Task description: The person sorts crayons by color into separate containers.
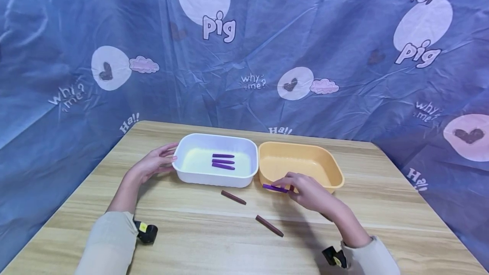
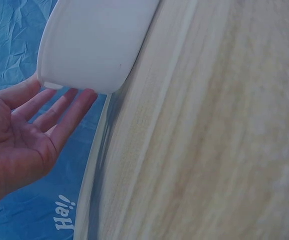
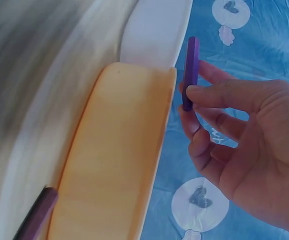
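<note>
The left hand (image 1: 154,164), fingers loosely extended, touches one end of the white tub (image 1: 214,180), where three purple crayons (image 1: 223,161) lie. The right hand (image 1: 307,191) pinches another purple crayon (image 1: 272,188) near the orange tub (image 1: 294,154). Two brown crayons (image 1: 233,197) rest on the counter (image 1: 198,232).

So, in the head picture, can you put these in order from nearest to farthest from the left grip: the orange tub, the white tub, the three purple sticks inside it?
1. White tub: right at the left grip, fingers touching its left end.
2. Three purple sticks: inside the white tub.
3. Orange tub: to the white tub's right.
</note>
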`<state>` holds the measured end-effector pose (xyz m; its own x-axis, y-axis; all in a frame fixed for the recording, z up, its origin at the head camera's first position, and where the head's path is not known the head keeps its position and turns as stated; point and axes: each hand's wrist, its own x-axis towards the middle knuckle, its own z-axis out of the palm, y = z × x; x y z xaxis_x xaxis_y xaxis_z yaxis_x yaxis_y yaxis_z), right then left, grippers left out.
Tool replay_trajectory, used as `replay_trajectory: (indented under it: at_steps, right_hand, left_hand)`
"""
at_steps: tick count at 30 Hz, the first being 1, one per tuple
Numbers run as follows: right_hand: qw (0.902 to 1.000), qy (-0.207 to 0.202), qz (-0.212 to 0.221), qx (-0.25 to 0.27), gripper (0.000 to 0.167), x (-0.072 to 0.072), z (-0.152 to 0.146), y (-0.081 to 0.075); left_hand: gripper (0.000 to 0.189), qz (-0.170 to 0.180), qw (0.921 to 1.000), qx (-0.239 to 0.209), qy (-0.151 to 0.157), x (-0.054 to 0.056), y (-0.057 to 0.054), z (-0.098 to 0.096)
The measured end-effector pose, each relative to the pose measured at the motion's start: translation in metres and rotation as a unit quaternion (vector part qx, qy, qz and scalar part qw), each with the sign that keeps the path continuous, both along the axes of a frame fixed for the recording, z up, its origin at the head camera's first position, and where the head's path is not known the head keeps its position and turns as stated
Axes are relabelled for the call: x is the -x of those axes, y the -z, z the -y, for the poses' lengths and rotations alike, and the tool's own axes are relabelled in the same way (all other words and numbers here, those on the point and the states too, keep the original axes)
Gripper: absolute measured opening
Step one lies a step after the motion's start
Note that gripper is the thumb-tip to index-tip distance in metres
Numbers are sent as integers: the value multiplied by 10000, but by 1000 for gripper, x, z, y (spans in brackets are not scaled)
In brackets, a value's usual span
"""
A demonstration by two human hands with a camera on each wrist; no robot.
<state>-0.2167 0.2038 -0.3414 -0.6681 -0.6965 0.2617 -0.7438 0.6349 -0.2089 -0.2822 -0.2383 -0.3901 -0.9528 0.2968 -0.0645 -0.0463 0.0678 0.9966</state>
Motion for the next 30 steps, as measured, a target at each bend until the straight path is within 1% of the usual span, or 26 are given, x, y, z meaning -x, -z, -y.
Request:
replay_trajectory:
  at_steps: [5,10,13,16,24,30]
  right_hand:
    - [9999,-113,-39,29,43,6,7,-7]
    - [9999,-102,101,33,44,12,16,-14]
    - [9999,-112,102,19,44,16,22,-17]
    - [9999,-95,77,38,44,20,28,-19]
    - [9996,-120,221,113,41,32,48,-25]
    - [9996,-227,164,76,40,43,63,-28]
  left_hand:
    - [66,26,10000,28,-28,1,-1,-1]
    - [64,12,10000,49,-11,1,-1,-1]
    - [64,17,10000,42,-13,0,-2,-2]
    - [65,23,10000,22,-21,0,-2,-2]
    - [65,17,10000,7,-24,0,-3,-1]
    - [65,24,10000,50,-40,-2,-2,-1]
